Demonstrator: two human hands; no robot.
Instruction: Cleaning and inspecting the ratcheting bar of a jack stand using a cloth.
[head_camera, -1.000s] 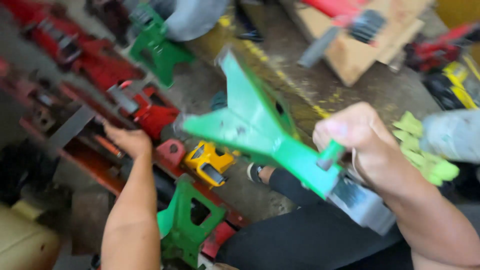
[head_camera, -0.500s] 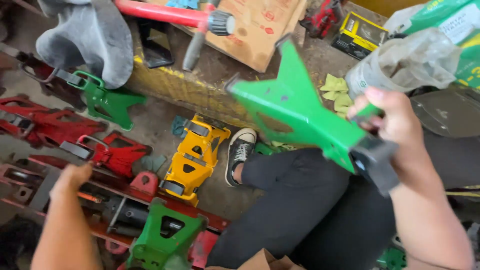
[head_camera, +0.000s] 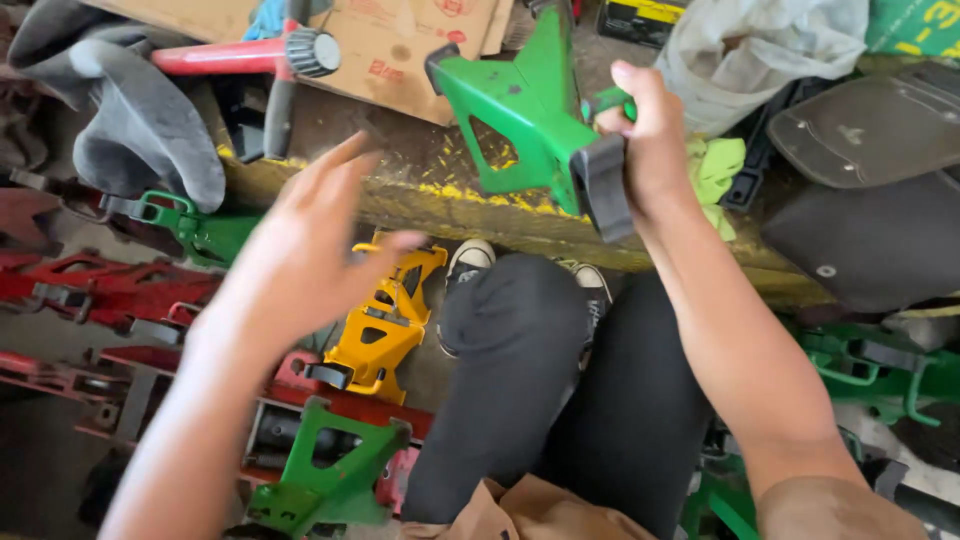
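The right hand (head_camera: 650, 140) is closed around a short green handle on the green jack stand (head_camera: 530, 110), gripping it at the end where a dark grey block-shaped part sits, just left of the knuckles. The stand is held up in the air, above the black-trousered knees (head_camera: 520, 330), and its flared triangular body stretches away from the hand toward the upper left, with its flat base turned to the top of the view. The left hand (head_camera: 310, 250) holds nothing: its fingers are spread and the palm is open, hovering to the left of the stand and lower, apart from it, with the thumb pointing toward the stand. Directly under that open hand lies a yellow jack stand (head_camera: 385, 325) on the floor, beside a dark sneaker with a white toe cap (head_camera: 467, 265). Nearer the bottom edge another green stand (head_camera: 325, 475) rests over red metal frames (head_camera: 110, 290). Past the held stand a concrete ledge with worn yellow paint (head_camera: 420, 190) runs across, carrying a flattened cardboard box (head_camera: 400, 50) and a red-handled tool (head_camera: 240, 55). A grey cloth bundle (head_camera: 150, 120) lies at the upper left, and a yellow-green rag (head_camera: 718, 165) sits just right of the right hand.
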